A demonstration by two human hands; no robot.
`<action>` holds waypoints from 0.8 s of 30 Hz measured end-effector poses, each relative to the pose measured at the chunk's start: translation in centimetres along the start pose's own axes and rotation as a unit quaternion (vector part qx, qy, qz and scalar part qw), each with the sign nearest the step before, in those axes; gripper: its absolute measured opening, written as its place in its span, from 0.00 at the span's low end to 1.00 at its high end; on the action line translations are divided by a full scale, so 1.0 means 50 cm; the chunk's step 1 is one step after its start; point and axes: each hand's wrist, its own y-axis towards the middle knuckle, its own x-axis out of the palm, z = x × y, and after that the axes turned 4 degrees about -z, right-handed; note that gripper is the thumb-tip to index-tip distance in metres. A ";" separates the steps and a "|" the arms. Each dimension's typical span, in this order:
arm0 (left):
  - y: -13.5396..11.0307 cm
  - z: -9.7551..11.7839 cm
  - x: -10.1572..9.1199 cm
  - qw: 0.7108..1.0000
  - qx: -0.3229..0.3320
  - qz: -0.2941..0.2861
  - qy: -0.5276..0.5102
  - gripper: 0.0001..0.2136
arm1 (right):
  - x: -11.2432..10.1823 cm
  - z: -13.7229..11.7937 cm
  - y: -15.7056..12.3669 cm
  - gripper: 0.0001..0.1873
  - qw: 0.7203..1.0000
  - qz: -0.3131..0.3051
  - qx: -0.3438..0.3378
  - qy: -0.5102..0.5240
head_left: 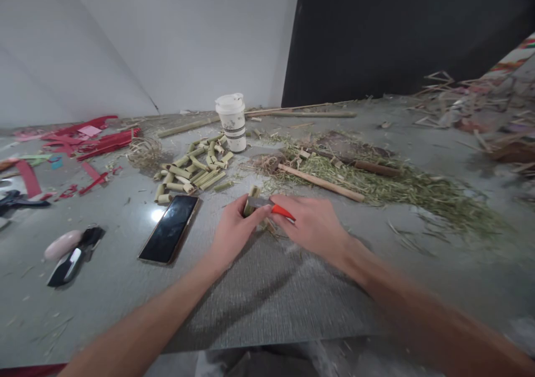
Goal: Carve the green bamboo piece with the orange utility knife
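Near the middle of the table, my left hand is closed around a short green bamboo piece that stands up between thumb and fingers. My right hand grips a knife by its red-orange handle. The grey blade lies across the bamboo, close to my left thumb, which touches the blade near the handle. Shavings lie just under my hands. Beyond my left hand is a pile of cut bamboo pieces. A hammer with a wooden handle rests beyond my right hand.
A white lidded paper cup stands behind the pile. A phone and keys lie left. Red strips are at the far left. Green shavings spread rightward, with thin sticks heaped beyond. A wall closes off the back.
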 end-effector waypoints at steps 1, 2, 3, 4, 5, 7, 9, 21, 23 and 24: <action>-0.001 0.000 0.001 1.000 -0.003 0.004 -0.005 0.21 | 0.001 -0.002 -0.001 0.14 1.000 0.006 0.003 -0.002; -0.001 -0.001 0.002 1.000 -0.006 0.007 -0.012 0.22 | 0.001 -0.003 -0.002 0.14 1.000 0.013 0.007 -0.002; -0.002 -0.001 0.003 1.000 -0.009 0.008 -0.019 0.23 | 0.002 -0.005 -0.003 0.15 1.000 0.020 0.012 -0.002; -0.002 -0.001 0.003 1.000 -0.012 0.007 -0.025 0.24 | 0.002 -0.006 -0.004 0.15 1.000 0.026 0.015 -0.001; -0.002 -0.001 0.004 0.999 -0.015 0.005 -0.030 0.25 | 0.002 -0.007 -0.005 0.16 0.999 0.031 0.017 0.002; -0.001 -0.002 0.003 1.000 -0.017 0.000 -0.025 0.26 | 0.001 -0.007 -0.005 0.16 0.999 0.030 0.017 0.009; 0.001 -0.003 0.002 1.000 -0.012 0.005 0.002 0.25 | -0.001 -0.006 -0.003 0.14 1.000 0.015 0.013 0.015; -0.002 0.002 -0.001 0.998 -0.015 0.021 0.056 0.25 | -0.004 -0.009 -0.005 0.13 1.000 0.018 0.016 0.007; -0.003 0.005 0.000 0.998 -0.015 0.018 0.057 0.26 | -0.005 -0.011 -0.006 0.14 0.999 0.024 0.019 0.012; -0.003 0.006 0.001 0.998 -0.011 0.020 0.063 0.26 | -0.006 -0.012 -0.006 0.14 0.999 0.023 0.020 0.014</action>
